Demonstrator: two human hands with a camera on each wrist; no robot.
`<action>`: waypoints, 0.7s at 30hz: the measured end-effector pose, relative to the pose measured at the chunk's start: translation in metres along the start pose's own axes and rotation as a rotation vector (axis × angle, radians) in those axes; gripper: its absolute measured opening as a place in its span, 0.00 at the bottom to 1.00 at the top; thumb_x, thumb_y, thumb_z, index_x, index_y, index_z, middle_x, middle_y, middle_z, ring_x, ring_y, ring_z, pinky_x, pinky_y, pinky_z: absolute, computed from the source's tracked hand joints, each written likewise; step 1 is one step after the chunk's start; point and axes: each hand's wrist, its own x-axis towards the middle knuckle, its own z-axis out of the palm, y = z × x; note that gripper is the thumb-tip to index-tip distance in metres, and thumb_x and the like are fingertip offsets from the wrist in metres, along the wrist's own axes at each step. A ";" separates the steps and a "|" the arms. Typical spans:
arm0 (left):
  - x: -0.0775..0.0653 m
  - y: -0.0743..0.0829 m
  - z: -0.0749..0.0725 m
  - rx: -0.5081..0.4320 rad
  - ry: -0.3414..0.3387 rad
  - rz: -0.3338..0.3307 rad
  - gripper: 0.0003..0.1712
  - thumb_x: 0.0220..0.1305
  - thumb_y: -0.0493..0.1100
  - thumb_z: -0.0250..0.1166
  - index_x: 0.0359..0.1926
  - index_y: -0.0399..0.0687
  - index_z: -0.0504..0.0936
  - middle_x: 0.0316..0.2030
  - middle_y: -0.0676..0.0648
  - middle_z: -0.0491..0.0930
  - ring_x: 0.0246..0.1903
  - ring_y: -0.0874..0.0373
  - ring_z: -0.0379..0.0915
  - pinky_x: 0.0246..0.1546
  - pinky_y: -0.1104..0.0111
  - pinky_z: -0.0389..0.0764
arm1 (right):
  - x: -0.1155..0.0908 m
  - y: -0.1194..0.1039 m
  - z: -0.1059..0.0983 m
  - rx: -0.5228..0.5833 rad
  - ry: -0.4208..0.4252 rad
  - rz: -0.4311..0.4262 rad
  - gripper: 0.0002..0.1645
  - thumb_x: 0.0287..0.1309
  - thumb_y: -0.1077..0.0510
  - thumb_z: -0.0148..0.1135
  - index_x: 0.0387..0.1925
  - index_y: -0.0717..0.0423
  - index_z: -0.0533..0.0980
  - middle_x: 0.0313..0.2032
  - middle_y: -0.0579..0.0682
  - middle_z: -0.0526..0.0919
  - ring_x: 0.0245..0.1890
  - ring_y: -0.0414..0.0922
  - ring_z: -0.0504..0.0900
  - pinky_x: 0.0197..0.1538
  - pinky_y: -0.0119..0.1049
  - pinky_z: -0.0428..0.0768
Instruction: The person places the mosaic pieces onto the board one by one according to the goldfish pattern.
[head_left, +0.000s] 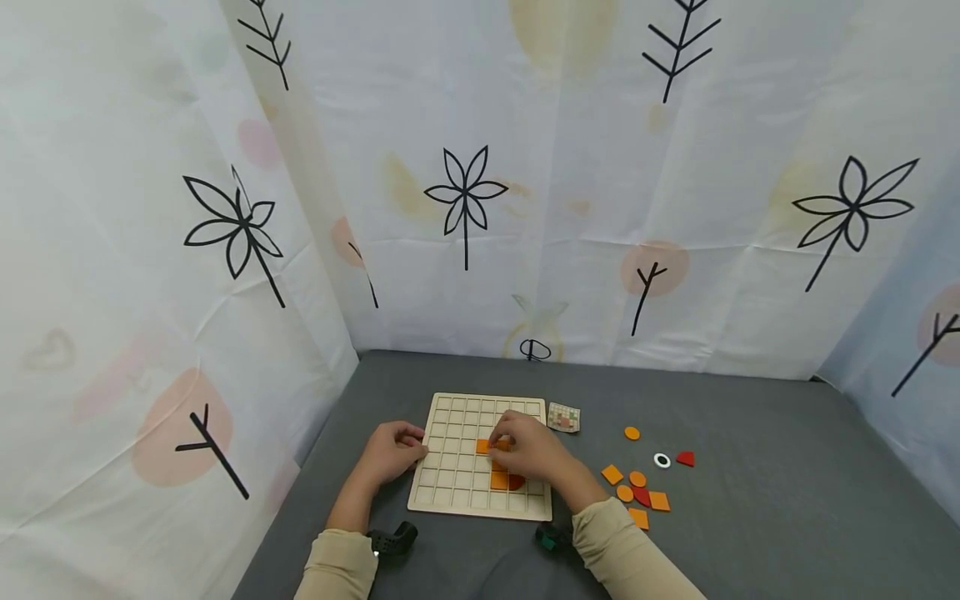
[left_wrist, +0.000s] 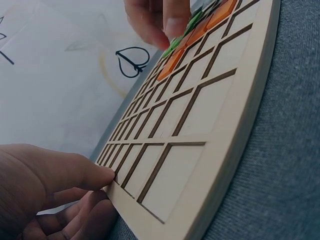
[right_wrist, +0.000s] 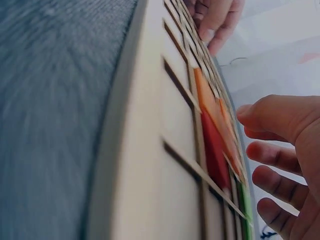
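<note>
A pale wooden grid board [head_left: 450,481] lies on the grey table. At its left edge my left hand [head_left: 392,452] grips the rim, thumb [left_wrist: 102,175] at the top of the edge and the other fingers curled beside it. My right hand [head_left: 534,451] hovers over the board's right half, its fingers [right_wrist: 272,155] loosely spread in the right wrist view and holding nothing. Beneath it sit orange square tiles [head_left: 498,481] and a red quarter-round tile [head_left: 517,482] in the grid. Green pieces [left_wrist: 194,22] show behind them, largely hidden by the hand in the head view.
A small pattern card [head_left: 564,417] lies at the board's upper right. Right of the board are loose orange squares [head_left: 659,501], orange discs [head_left: 632,433], red pieces [head_left: 686,458] and a white ring [head_left: 662,460]. Patterned white cloth [head_left: 465,317] hangs behind the table.
</note>
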 end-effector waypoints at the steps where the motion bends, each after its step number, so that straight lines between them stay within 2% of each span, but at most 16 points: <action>1: 0.000 0.000 0.000 -0.001 -0.002 -0.001 0.13 0.64 0.34 0.73 0.49 0.36 0.87 0.34 0.44 0.85 0.29 0.57 0.81 0.32 0.62 0.87 | -0.002 0.001 -0.003 0.003 0.004 0.002 0.04 0.69 0.55 0.71 0.42 0.49 0.89 0.42 0.44 0.83 0.34 0.36 0.77 0.40 0.34 0.80; 6: 0.001 0.000 -0.001 0.005 0.006 0.001 0.12 0.65 0.34 0.73 0.49 0.35 0.87 0.34 0.43 0.84 0.29 0.56 0.81 0.32 0.62 0.87 | -0.017 0.007 -0.022 -0.031 0.030 -0.001 0.05 0.67 0.56 0.72 0.42 0.51 0.89 0.40 0.46 0.84 0.33 0.36 0.76 0.38 0.34 0.78; 11: 0.001 -0.002 -0.001 0.018 0.011 0.001 0.12 0.64 0.34 0.73 0.48 0.36 0.87 0.33 0.43 0.84 0.29 0.56 0.81 0.32 0.62 0.86 | -0.041 0.018 -0.039 -0.096 0.044 0.002 0.07 0.65 0.56 0.74 0.43 0.53 0.88 0.39 0.47 0.83 0.34 0.44 0.79 0.38 0.35 0.78; 15: 0.001 -0.003 0.000 0.021 0.011 0.004 0.12 0.64 0.34 0.73 0.48 0.35 0.87 0.33 0.44 0.84 0.28 0.56 0.81 0.31 0.62 0.86 | -0.064 0.028 -0.048 -0.155 0.056 0.022 0.08 0.64 0.55 0.75 0.43 0.52 0.88 0.40 0.46 0.84 0.42 0.50 0.84 0.44 0.42 0.82; 18: 0.001 -0.003 0.001 0.018 0.012 0.007 0.12 0.64 0.34 0.73 0.48 0.35 0.87 0.33 0.44 0.84 0.29 0.56 0.81 0.32 0.62 0.86 | -0.081 0.035 -0.055 -0.160 0.053 0.065 0.07 0.64 0.55 0.76 0.42 0.50 0.88 0.42 0.43 0.85 0.46 0.47 0.84 0.47 0.44 0.83; 21: 0.001 -0.003 0.001 0.016 0.015 0.013 0.12 0.64 0.34 0.73 0.48 0.35 0.87 0.33 0.44 0.84 0.28 0.56 0.80 0.31 0.62 0.86 | -0.096 0.043 -0.060 -0.141 0.057 0.090 0.07 0.63 0.55 0.76 0.42 0.49 0.88 0.41 0.42 0.84 0.40 0.40 0.80 0.44 0.40 0.81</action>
